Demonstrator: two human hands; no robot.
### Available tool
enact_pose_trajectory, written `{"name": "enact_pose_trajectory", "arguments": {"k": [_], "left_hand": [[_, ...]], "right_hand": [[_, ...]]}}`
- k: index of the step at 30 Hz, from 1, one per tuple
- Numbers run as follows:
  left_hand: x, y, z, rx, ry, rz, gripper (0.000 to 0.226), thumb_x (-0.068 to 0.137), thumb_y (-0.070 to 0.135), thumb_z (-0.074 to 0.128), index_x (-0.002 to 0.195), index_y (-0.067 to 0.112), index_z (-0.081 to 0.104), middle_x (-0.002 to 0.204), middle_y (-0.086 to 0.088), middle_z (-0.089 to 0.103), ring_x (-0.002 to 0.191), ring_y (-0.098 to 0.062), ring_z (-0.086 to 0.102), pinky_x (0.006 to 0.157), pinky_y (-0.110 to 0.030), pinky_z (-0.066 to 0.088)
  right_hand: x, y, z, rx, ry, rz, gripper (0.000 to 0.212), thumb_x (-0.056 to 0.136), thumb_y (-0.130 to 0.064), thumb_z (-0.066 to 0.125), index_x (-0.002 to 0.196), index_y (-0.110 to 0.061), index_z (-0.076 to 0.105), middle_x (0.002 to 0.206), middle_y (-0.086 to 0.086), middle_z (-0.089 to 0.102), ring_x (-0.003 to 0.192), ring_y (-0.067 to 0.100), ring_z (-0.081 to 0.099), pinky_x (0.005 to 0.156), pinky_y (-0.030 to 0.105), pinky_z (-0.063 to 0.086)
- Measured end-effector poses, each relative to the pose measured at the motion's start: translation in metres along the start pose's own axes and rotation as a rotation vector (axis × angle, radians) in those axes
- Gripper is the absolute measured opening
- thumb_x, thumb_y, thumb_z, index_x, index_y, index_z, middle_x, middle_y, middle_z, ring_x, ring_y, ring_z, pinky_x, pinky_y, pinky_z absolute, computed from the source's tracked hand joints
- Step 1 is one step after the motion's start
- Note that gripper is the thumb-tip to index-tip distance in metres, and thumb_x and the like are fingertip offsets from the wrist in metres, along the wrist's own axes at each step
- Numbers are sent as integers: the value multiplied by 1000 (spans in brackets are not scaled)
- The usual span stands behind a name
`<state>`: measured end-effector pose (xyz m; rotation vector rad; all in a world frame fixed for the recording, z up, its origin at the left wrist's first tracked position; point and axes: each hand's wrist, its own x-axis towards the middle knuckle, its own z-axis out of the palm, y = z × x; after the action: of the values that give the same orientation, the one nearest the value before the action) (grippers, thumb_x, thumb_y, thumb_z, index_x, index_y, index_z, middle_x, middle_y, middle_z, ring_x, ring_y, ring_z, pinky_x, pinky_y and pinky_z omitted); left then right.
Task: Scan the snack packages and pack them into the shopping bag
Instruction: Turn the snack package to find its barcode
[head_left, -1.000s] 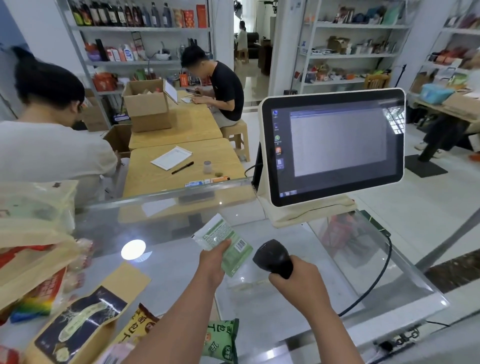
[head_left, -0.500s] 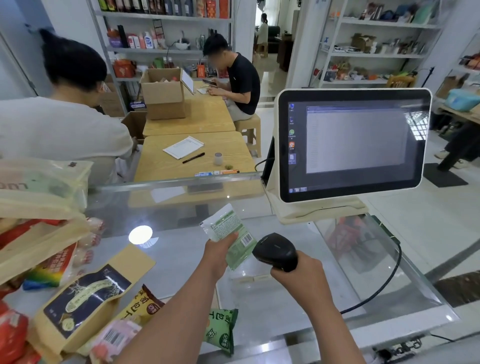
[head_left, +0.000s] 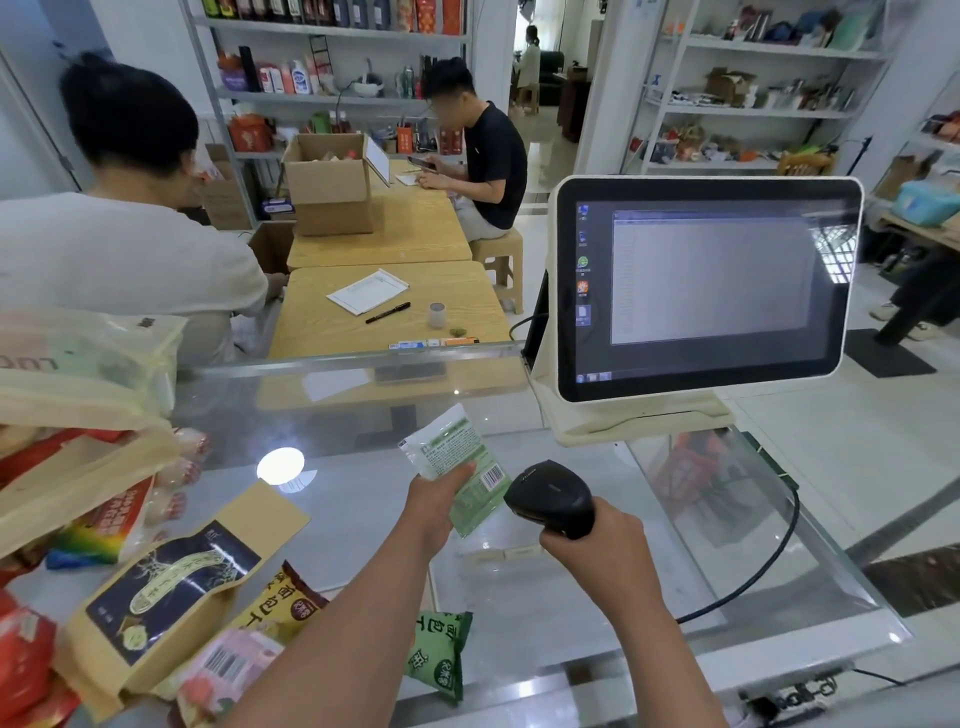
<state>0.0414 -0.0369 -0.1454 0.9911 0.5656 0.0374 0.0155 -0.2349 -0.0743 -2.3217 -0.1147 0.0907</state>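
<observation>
The left hand (head_left: 434, 501) grips a small green and white snack packet (head_left: 454, 462), thumb across its printed face, holding it up above the glass counter (head_left: 363, 499) with the barcode at its lower right corner turned toward the scanner. The right hand (head_left: 597, 540) is wrapped round the handle of a black barcode scanner (head_left: 553, 499), whose head sits just beside the packet's barcode edge; a dark cable (head_left: 769, 561) runs from near the hand across the counter to the right. Past the scanner a white-framed screen (head_left: 701, 286) stands on its base at the counter's far side. Near the left forearm more snacks lie on the glass: a green packet (head_left: 441, 654), a yellow packet with a brown corner (head_left: 283, 608), a pink one showing a barcode (head_left: 228, 665), and a tan pouch with a dark label (head_left: 171, 587). At the far left a pale yellow shopping bag (head_left: 83, 374) sits with red packages showing under its folds. Beyond the counter are wooden tables (head_left: 384, 312), a cardboard box (head_left: 330, 176) and two seated people.
</observation>
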Motion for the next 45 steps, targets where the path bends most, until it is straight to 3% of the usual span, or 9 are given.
{"name": "enact_pose_trajectory", "arguments": {"k": [13,18,22,27,30,33,38,41,45], "left_hand": [[-4,1,-1,-38,-14,4,30,91,9,63,120,5,61,111,-14,70,99,-30,68,86,-43,55],[-7,7,5,-135,25,-49,31,91,24,64,118,8,62,111,-14,70,100,-30,68,89,-44,53],[-7,25,6,-207,-8,-130,41,92,43,57,118,12,62,112,-15,69,103,-30,66,86,-43,53],[-12,55,1,-155,-61,-166,70,92,64,35,124,7,60,121,-20,63,111,-34,61,86,-45,52],[-19,72,-6,-57,-40,-174,84,90,70,25,124,2,59,122,-22,62,105,-34,62,79,-41,55],[-33,91,-16,-9,-23,-142,78,94,66,20,124,5,58,108,-17,69,95,-30,65,75,-38,54],[-54,111,-38,185,42,-131,63,98,59,26,124,12,60,114,-10,67,95,-20,65,74,-33,55],[-67,128,-53,240,102,-45,47,101,48,31,112,16,63,116,-8,65,105,-21,62,85,-35,54],[-86,160,-80,355,344,113,30,95,42,49,113,19,56,112,0,59,97,-16,56,84,-32,48]], "right_hand": [[-2,21,40,-90,-60,0,29,72,-21,64,99,-18,54,90,0,54,77,12,51,56,18,37],[-8,18,46,-152,22,-76,75,72,-25,71,139,-22,39,115,-1,43,111,19,41,87,30,42],[-5,2,53,-71,244,-299,62,67,-19,77,124,-16,55,122,5,49,115,17,38,93,40,46],[17,-51,57,156,55,-273,56,84,-25,67,136,-18,48,138,-2,45,131,11,34,111,30,31],[33,-82,67,243,-123,-211,66,86,-33,65,144,-20,36,144,-2,39,134,15,33,109,26,29],[38,-107,84,387,-257,-120,57,91,-25,59,143,-23,36,128,-5,50,112,13,50,83,21,41],[33,-134,116,420,-157,-21,45,95,-6,46,139,-14,47,132,3,56,113,20,55,83,27,45],[30,-154,127,465,-70,-42,35,94,-4,45,125,-9,59,110,3,64,93,18,58,67,18,42],[25,-189,129,807,-29,101,35,93,0,44,122,-11,60,113,5,63,93,18,58,77,29,47]]}}
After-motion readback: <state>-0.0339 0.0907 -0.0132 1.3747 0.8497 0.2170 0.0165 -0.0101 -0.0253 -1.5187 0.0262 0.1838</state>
